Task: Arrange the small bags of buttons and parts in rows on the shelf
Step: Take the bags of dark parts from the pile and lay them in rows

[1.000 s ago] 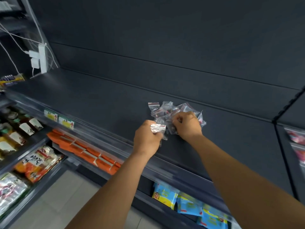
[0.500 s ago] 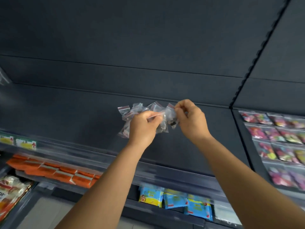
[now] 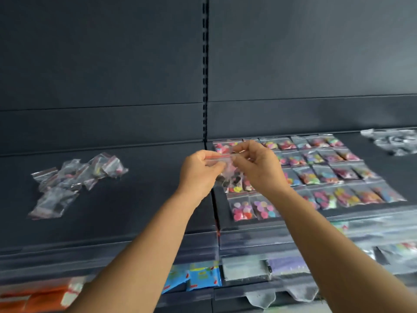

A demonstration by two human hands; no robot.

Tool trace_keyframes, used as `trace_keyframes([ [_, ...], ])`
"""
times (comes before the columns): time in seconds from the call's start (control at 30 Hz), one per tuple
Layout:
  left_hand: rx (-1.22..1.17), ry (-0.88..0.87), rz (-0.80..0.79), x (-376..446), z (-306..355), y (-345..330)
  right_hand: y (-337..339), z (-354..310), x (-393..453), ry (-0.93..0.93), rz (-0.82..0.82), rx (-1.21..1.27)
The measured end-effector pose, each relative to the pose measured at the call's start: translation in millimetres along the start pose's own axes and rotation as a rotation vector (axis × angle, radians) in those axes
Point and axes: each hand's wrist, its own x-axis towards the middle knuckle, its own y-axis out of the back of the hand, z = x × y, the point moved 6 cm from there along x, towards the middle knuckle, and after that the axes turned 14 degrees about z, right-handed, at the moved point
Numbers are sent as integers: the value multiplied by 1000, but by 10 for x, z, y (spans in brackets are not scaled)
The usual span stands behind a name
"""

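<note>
Dark shelf (image 3: 135,211) boards carry a loose pile of bags (image 3: 74,177) left of the fingers and neat rows (image 3: 327,172) right, while the left hand (image 3: 198,170) and right hand (image 3: 259,168) pinch one small bag (image 3: 220,157) by its seal, so a loosened pinch could drop it onto those rows and scatter them.

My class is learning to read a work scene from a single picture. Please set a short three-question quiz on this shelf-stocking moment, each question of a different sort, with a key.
1. True or false: both hands pinch the same small bag by its red-striped top edge.
2. Where does the loose pile of unsorted bags lie? A) on the left shelf section B) on the floor C) on top of the rows
3. Fill in: the bags already laid in rows hold ____ buttons.

Key
1. True
2. A
3. Colourful
</note>
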Motion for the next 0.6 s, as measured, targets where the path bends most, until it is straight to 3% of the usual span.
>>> trace_keyframes([
  [0.37,6,-32,-99,-679,536,-2056,1978,925,250,-254,32,22],
  [0.6,11,-32,-217,-916,729,-3109,2882,1370,395,-338,178,109],
])
